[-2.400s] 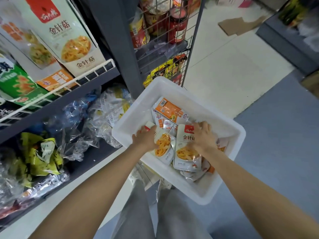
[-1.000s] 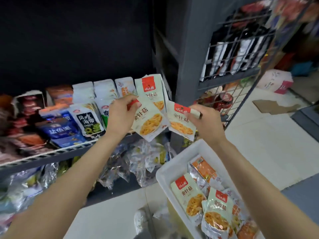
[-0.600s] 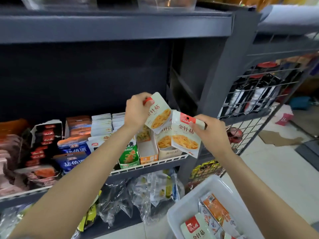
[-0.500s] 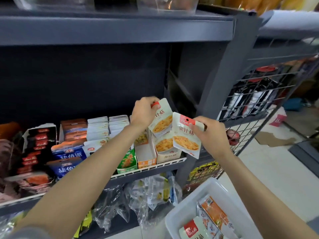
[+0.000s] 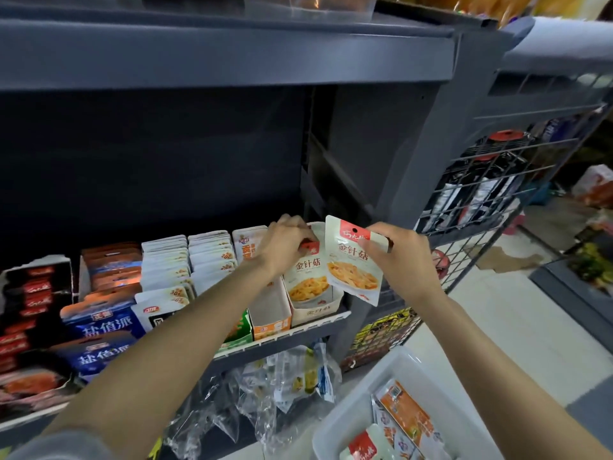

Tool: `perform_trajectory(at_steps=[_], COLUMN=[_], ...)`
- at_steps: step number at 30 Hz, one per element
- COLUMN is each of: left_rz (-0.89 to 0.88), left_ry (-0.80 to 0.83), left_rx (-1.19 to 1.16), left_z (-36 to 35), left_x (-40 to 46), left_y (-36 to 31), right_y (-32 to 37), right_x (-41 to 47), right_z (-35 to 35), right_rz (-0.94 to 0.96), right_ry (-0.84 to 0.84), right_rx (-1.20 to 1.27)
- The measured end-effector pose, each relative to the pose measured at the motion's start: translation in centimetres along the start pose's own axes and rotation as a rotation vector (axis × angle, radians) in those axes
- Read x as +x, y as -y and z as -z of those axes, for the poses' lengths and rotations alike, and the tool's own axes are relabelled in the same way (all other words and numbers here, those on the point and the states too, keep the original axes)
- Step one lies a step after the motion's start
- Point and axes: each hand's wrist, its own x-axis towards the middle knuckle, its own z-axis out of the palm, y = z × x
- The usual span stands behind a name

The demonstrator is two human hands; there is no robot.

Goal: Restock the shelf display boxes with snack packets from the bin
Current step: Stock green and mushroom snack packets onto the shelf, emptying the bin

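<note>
The left hand [image 5: 285, 247] pinches the red top of a snack packet [image 5: 306, 277] standing inside the rightmost display box [image 5: 318, 308]. Just beside it, the right hand [image 5: 398, 260] grips a second packet [image 5: 353, 260] above the box's right edge. Below sits the white bin [image 5: 351, 406] holding more packets.

Packet [image 5: 352, 260] in right hand [image 5: 403, 257]: white, red top band, yellow-orange food picture. Matching packet [image 5: 306, 277], white display box [image 5: 315, 308]. At its 9 o'clock, white-and-orange box [image 5: 270, 318], then green pack [image 5: 239, 330]. Blue packs [image 5: 102, 323] farther along. Shelf frame [image 5: 225, 58] grey. White bin [image 5: 351, 406] at 5 o'clock.
</note>
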Motion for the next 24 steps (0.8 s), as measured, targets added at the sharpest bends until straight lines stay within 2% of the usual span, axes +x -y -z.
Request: perform_trajectory(at_steps=[4, 9, 16, 19, 24], left_rz=[0.062, 0.225, 0.304, 0.308, 0.324], left_ry=[-0.112, -0.085, -0.063, -0.068, -0.053], left_rx=[0.009, -0.36, -0.501, -0.548, -0.64], left_z=[0.5, 1.1, 1.3, 1.6, 1.7], left_x=[-1.4, -2.4, -2.6, -2.7, -2.9], left_y=[1.7, 3.1, 3.4, 3.4, 3.5], right_y=[0.5, 2.3, 4.2, 3.6, 2.8], right_x=[0.5, 1.9, 4.3, 5.1, 5.4], right_z=[-0.1, -1.1, -3.7, -4.9, -6.4], right_rz=[0.034, 0.099, 0.095, 0.037, -0.012], right_ry=[0.032, 0.065, 0.225, 0.257, 0.279], right_rx=[0.028, 0.116, 0.094, 0.057, -0.149])
